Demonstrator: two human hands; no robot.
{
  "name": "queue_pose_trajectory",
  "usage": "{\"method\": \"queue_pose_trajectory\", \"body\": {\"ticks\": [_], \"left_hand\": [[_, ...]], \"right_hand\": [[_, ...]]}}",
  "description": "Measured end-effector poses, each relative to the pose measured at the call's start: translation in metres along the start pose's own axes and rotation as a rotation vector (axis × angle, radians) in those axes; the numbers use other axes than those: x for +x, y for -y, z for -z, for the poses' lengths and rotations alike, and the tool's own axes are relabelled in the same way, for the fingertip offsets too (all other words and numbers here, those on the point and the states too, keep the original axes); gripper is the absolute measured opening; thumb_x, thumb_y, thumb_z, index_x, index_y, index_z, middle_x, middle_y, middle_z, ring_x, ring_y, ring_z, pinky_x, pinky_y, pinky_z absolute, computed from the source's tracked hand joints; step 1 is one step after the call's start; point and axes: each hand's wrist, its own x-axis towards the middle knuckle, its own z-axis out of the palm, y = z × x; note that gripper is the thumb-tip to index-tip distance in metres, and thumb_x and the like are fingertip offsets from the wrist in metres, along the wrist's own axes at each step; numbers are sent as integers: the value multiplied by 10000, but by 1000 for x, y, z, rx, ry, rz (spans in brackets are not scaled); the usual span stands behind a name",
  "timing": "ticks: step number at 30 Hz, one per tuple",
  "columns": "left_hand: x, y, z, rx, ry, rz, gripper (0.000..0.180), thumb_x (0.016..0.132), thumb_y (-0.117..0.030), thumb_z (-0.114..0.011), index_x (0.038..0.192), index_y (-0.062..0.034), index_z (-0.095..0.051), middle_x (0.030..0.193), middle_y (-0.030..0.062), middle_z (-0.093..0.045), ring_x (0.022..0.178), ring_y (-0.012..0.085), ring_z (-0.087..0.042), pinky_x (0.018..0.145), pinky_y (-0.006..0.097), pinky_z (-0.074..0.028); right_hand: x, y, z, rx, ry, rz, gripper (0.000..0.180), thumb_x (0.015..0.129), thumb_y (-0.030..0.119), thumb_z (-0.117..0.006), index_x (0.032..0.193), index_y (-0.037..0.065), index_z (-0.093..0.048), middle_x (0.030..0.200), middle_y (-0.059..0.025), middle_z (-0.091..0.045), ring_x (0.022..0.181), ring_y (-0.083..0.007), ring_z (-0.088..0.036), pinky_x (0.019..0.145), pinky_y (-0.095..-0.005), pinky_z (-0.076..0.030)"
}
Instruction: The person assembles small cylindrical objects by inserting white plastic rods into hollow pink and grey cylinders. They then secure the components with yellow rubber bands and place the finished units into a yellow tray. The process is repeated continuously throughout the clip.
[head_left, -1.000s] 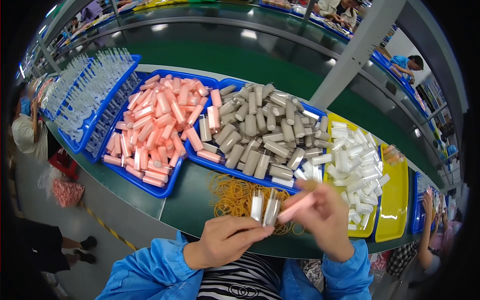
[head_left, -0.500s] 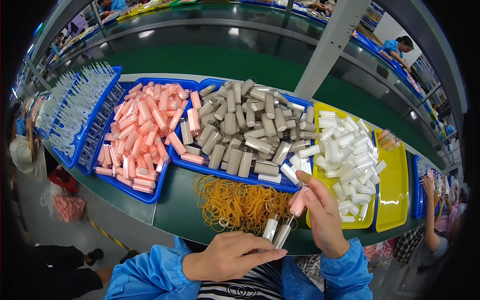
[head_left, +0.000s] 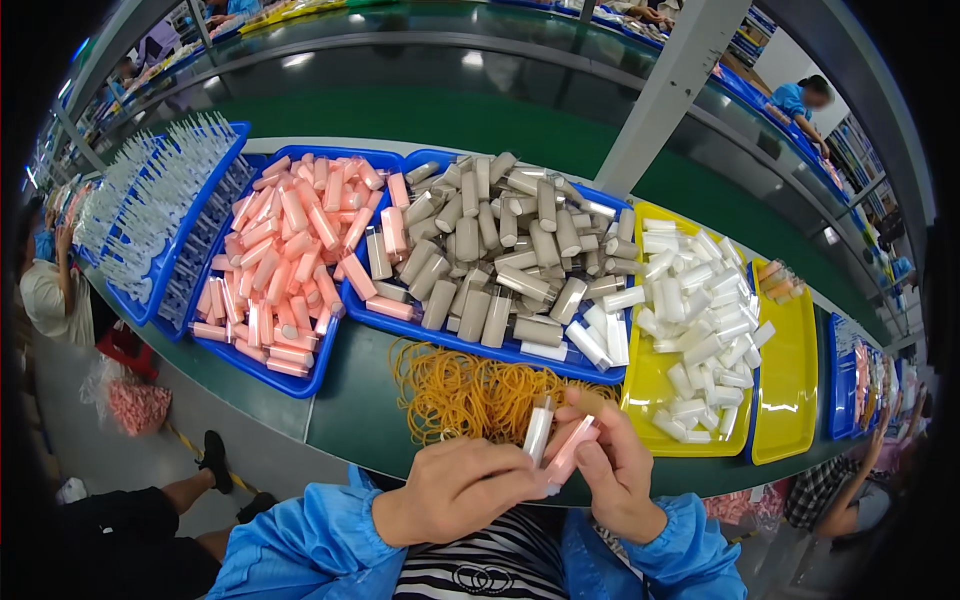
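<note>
My left hand (head_left: 455, 492) is closed round a small white tube (head_left: 538, 432) with a clear end, which stands up between its fingers. Leaning beside it is a pink tube (head_left: 570, 450) of the same shape, its lower end against my left fingertips. My right hand (head_left: 620, 472) grips that pink tube with thumb and fingers from the other side. My left fingers hide whatever else lies between them. Just beyond both hands, a heap of tan rubber bands (head_left: 475, 395) lies on the green table (head_left: 350, 425).
Blue trays hold pink tubes (head_left: 285, 250) at left and grey tubes (head_left: 480, 240) in the middle. White tubes (head_left: 695, 320) fill a yellow tray; another yellow tray (head_left: 785, 400) adjoins it. Spiky clear pieces (head_left: 150, 215) fill the far-left tray. A metal post (head_left: 670, 100) rises behind.
My right hand has brought the pink tube down and left, against the tubes in my left hand. The grey tube seen there before is now hidden. My left hand has risen slightly.
</note>
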Motion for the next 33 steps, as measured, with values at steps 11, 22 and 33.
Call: {"method": "queue_pose_trajectory", "body": {"ticks": [11,22,33], "left_hand": [[38,8,-1,-1289,414,997,481,993,-173,-578,1390,-18,-354,1224,74,-520,1170,156,-553,998,305,-452],[71,-6,-17,-1536,280,1023,441,971,-210,-633,1328,-13,-463,1222,70,-558,1154,134,-542,980,285,-446],[46,13,26,-876,37,1053,168,919,-131,-685,987,-27,-572,738,25,-598,633,87,-596,557,223,-482]], "right_hand": [[39,40,16,-766,210,484,500,850,187,-699,1311,38,-573,1293,-130,-552,1188,-331,-499,1009,-420,-389],[51,52,26,-963,152,665,725,589,193,-843,1220,-21,-559,1128,-174,-618,977,-356,-625,779,-408,-527],[1,16,51,-1414,335,538,294,688,189,-787,926,68,-663,843,-23,-534,822,-203,-528,738,-374,-397]]}}
